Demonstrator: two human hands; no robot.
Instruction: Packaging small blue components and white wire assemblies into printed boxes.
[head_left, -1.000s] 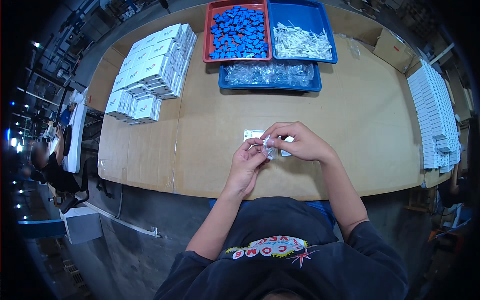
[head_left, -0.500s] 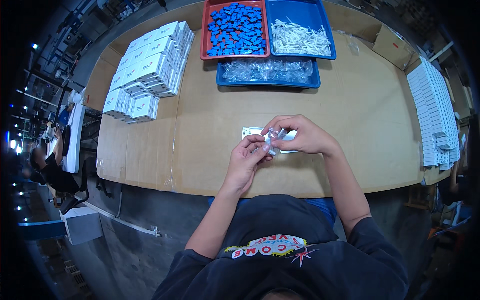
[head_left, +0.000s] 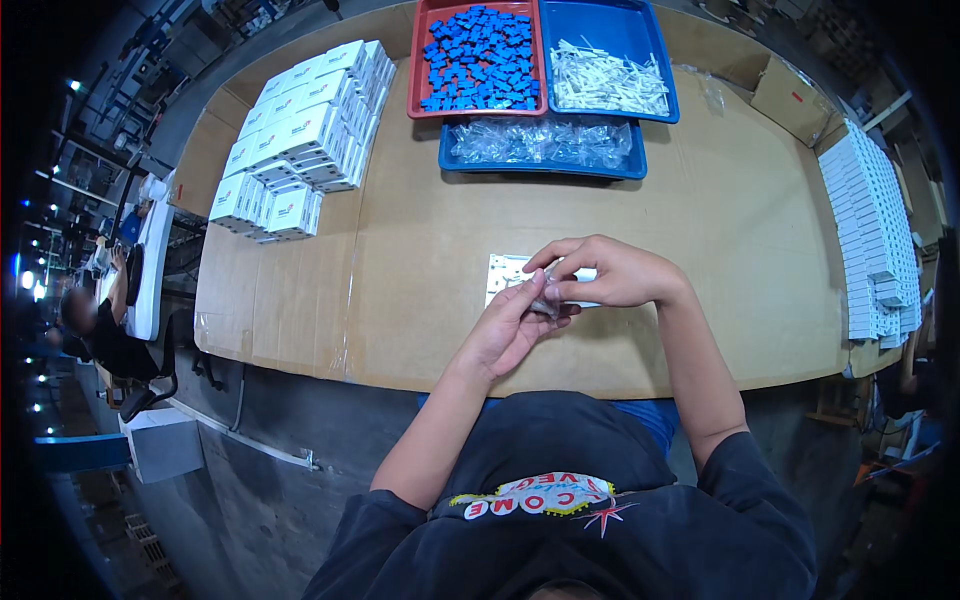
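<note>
Holding a small clear plastic bag (head_left: 547,297) between both hands, the person works just above the brown table (head_left: 420,270). The left hand (head_left: 508,328) has its fingers curled up around the bag from below. The right hand (head_left: 612,272) comes over the top, with its finger and thumb pinched shut on the bag's upper edge. So both hands are closed on the same little bag.

Compared with a second ago, not much is different. The hands are in almost the same spot, close together near the front edge of the table. The left fingers look a bit more stretched out under the bag now, and the bag sits a little lower between the hands. That looks like small fiddling with the bag, maybe opening it or pushing something in, but what is inside is too small to see.

A white flat card (head_left: 505,276) lies on the table right under the hands, and it has not moved.

Farther back sit a red tray (head_left: 418,70) of blue pieces, a blue tray (head_left: 660,60) of white pieces, and another blue tray (head_left: 540,165) of clear bags. Small white boxes (head_left: 295,130) are stacked at the left, and more white boxes (head_left: 875,230) line the right.
</note>
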